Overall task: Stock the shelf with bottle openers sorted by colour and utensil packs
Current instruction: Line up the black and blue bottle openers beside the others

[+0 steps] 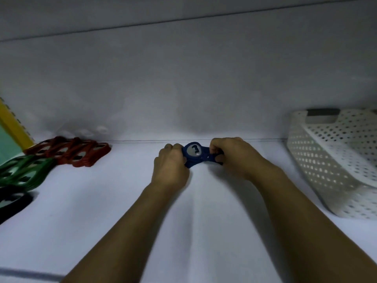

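Observation:
A stack of blue bottle openers point(196, 155) rests on the white shelf point(122, 201) near the back wall, at the centre. My left hand point(170, 167) grips its left end and my right hand point(232, 156) grips its right end, fingers curled round it. Red bottle openers point(79, 153) lie in a row at the back left. In front of them sit green bottle openers point(24, 172), and black bottle openers point(12, 203) lie at the left edge.
A white perforated plastic basket point(336, 160) stands tilted at the right of the shelf. A yellow and pale green edge point(12, 127) shows at the far left. The shelf's back wall point(183, 88) is close behind my hands.

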